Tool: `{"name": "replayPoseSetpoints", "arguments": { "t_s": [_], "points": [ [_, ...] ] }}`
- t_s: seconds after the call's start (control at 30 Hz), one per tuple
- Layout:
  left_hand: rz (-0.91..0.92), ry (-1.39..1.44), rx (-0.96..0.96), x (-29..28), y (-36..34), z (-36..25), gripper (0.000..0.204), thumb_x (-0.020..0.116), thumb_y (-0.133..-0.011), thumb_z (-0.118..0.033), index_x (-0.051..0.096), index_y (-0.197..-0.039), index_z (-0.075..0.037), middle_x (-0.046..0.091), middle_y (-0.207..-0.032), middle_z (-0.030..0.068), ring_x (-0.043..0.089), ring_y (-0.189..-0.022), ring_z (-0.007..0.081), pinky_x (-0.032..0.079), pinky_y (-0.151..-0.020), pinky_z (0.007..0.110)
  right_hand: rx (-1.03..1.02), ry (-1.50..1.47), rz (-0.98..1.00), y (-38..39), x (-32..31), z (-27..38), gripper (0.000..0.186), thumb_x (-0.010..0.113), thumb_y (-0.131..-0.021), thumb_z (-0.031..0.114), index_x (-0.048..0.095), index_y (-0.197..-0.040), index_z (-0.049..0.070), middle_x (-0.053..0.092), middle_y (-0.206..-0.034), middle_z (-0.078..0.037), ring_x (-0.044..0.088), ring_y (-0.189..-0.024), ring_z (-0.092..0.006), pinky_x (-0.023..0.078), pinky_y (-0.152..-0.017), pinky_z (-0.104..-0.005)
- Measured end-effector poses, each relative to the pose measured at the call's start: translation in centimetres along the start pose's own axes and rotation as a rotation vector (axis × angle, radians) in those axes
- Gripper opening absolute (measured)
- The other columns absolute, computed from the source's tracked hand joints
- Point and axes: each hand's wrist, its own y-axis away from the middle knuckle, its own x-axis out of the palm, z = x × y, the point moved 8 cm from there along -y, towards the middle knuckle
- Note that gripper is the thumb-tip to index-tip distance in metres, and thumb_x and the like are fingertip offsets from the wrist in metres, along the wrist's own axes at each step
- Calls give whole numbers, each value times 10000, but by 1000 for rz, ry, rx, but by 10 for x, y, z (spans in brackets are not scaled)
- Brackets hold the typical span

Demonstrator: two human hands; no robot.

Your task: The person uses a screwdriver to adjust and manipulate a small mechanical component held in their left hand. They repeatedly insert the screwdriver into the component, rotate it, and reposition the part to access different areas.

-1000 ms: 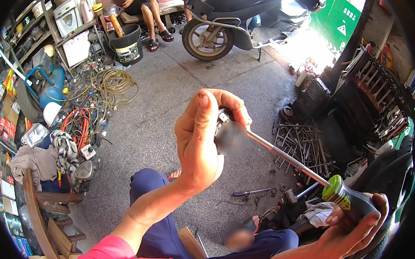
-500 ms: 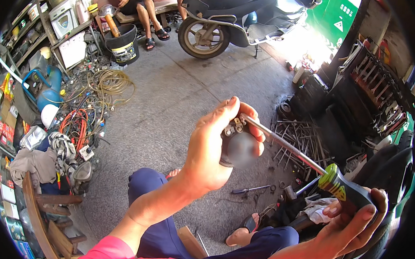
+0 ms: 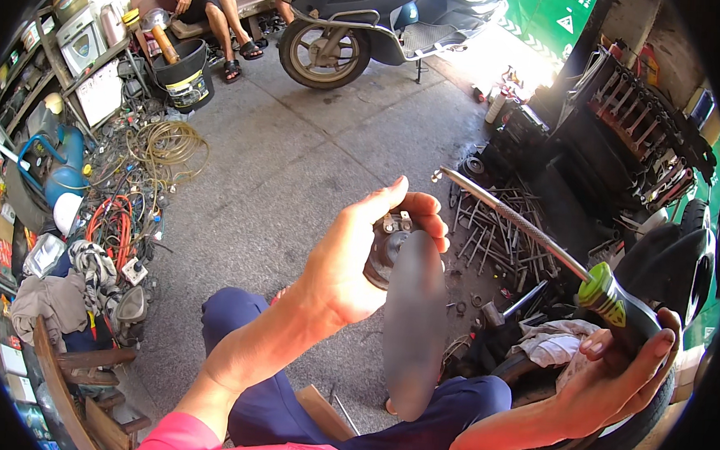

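Observation:
My left hand [image 3: 345,261] is closed around a round black horn [image 3: 381,258], with its metal terminals [image 3: 397,221] facing up near the fingertips. A grey blur hides the horn's right side and what lies below it. Off to the right, my right hand [image 3: 623,373] grips the dark and lime-green handle of a screwdriver [image 3: 533,231]. The shaft slants up and to the left, its tip apart from the horn. At that tip sits a small shiny metal piece [image 3: 436,176], seemingly a screw.
A parked scooter [image 3: 389,25] and a seated person [image 3: 209,1] are at the back. Cables and hoses [image 3: 167,151] are heaped at left beside a black bucket [image 3: 186,78]. Loose metal rods [image 3: 495,237], a hammer [image 3: 508,304] and racked wrenches [image 3: 631,110] are at right.
The screwdriver tip has come away from the horn's terminals, up and to the right, with the small metal piece on it. My left hand still holds the horn. The whole view has shifted slightly.

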Motion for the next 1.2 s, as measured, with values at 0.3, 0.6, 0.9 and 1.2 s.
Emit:
{"name": "replayPoseSetpoints", "arguments": {
  "t_s": [0.3, 0.6, 0.9, 1.2],
  "points": [
    [198, -25, 68, 12, 10, -9, 241, 516, -994, -264, 579, -922, -44, 637, -863, 114, 626, -819, 232, 528, -691, 403, -33, -21, 88, 8, 15, 5, 418, 537, -1000, 335, 539, -1177, -43, 599, -633, -82, 423, -441, -84, 325, -469, -199],
    [132, -164, 216, 9, 13, -23, 212, 511, -1000, -242, 570, -921, -54, 636, -861, 103, 632, -810, 212, 537, -663, 372, -621, 470, -110, 14, -2, 44, 205, 570, -946, 62, 593, -1058, -107, 650, -933, -150, 650, -775, -220, 576, -747, -329],
    [150, -315, 213, 21, 17, 0, 142, 602, -964, -188, 588, -937, -49, 643, -862, 81, 622, -786, 156, 537, -657, 314, -376, -54, 551, 44, 89, 27, 190, 661, -793, -106, 665, -964, -26, 617, -817, -107, 565, -573, -123, 444, -504, -223],
    [109, -467, 193, 17, 21, 3, 102, 657, -921, -173, 652, -917, -72, 652, -852, 15, 616, -745, 79, 491, -607, 218, -243, 35, 678, 79, 125, 10, 213, 753, -759, -33, 704, -960, 17, 641, -824, -83, 644, -633, -169, 505, -544, -249]
  ]
}}
